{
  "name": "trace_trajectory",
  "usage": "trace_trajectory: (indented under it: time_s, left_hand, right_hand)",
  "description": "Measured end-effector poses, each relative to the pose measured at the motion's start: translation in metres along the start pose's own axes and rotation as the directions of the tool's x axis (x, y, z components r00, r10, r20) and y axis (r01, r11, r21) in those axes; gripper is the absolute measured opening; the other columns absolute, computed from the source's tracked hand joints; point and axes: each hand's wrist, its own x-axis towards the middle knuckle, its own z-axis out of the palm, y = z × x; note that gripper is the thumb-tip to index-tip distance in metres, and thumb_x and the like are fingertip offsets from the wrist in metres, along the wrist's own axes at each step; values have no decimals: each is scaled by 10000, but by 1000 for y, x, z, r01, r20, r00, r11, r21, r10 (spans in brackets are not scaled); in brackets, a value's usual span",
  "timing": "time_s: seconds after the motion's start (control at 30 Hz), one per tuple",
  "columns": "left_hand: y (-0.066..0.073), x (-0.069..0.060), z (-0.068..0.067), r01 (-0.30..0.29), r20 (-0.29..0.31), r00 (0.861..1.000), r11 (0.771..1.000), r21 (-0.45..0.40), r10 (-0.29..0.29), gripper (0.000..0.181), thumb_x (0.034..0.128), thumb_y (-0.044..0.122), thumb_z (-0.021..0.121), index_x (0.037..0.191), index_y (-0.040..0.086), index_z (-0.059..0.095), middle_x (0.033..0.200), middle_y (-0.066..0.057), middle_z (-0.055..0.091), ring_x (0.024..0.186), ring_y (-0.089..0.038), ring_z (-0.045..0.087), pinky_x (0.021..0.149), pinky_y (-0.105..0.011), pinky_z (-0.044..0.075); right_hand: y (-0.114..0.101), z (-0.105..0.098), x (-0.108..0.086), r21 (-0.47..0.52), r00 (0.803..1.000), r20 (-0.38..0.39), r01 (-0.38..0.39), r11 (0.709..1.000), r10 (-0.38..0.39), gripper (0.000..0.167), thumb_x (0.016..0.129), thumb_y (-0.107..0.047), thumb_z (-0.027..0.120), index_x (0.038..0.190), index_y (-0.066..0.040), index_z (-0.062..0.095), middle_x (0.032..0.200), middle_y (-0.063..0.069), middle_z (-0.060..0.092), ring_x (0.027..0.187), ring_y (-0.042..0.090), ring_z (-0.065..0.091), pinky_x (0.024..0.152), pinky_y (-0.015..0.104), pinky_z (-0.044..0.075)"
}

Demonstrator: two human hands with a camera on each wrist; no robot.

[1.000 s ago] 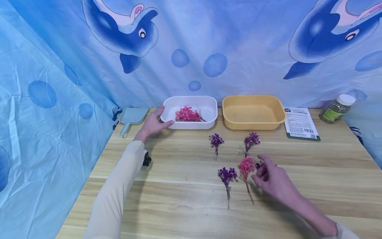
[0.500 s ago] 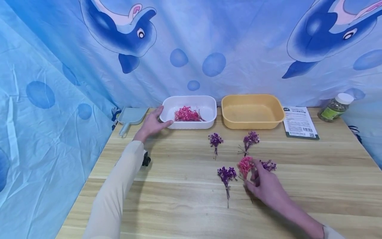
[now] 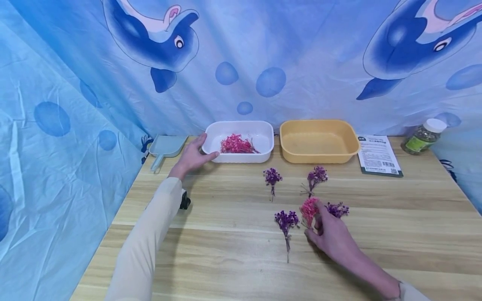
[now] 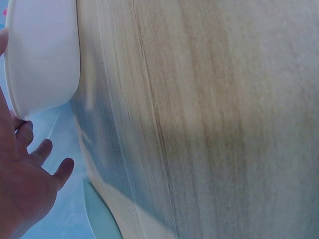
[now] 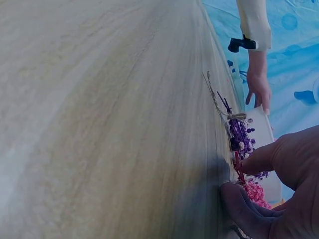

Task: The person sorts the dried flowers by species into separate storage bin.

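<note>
My left hand (image 3: 193, 156) holds the left end of a white plastic tray (image 3: 244, 158), thumb at the front rim and fingers at the far side. A bunch of pink dried flowers (image 3: 237, 144) lies inside it. In the left wrist view, the fingers (image 4: 42, 149) bend around the tray's corner. My right hand (image 3: 333, 236) pinches a bunch of pink dried flowers (image 3: 308, 210) on the table; the hand hides most of its stems. Purple dried flower bunches lie around it: one to its left (image 3: 286, 219), one to its right (image 3: 337, 209), two farther back (image 3: 272, 177).
An orange-yellow tray (image 3: 319, 158) stands right of the white one. Beyond it lie a printed packet (image 3: 380, 154) and a clear jar with a white lid (image 3: 421, 136). A pale blue dustpan-like scoop (image 3: 167, 146) lies left. A dolphin-patterned curtain (image 3: 248, 54) borders the table.
My right hand has moved left from beside the right purple bunch to the pink bunch and closed around its stems. My left hand has stayed at the white tray.
</note>
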Motion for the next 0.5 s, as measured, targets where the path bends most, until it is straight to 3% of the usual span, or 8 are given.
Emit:
trace_trajectory:
  time_s: [0.3,0.5]
  left_hand:
    - [-1,1,1,-3,4,1000,1000,0,3,1011,856,513,747,1569,15,232,1625,-172,225,1478,-387,191,1191,-530,162]
    - [-2,3,2,-6,0,1000,1000,2,6,1008,854,516,747,1566,12,242,1626,-158,230,1479,-378,198,1193,-516,168]
  right_hand:
    - [-2,6,2,-15,997,38,-62,998,62,870,752,-57,851,1453,97,359,663,-39,492,521,93,444,414,214,433]
    - [-1,9,1,20,998,28,-65,998,65,802,776,12,797,1448,102,368,637,-57,489,478,73,439,375,209,419]
